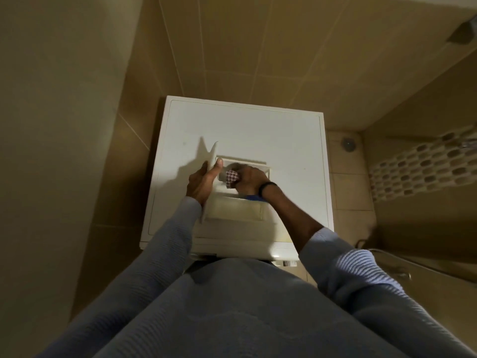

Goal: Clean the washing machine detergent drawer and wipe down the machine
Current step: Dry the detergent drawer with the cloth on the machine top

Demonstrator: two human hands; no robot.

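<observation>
Seemingly midway — left hand grips the drawer, right hand fingers pinch a checked cloth inside it — the machine wipe-down likely remains.

I saw a round floor drain set in the beige floor tiles. To the right of the drain, a band of oval mosaic tiles ran along the wall. Up and left of the drain rose large tan wall tiles. High above the drain hung a dark fixture, too blurred for me to identify.
</observation>
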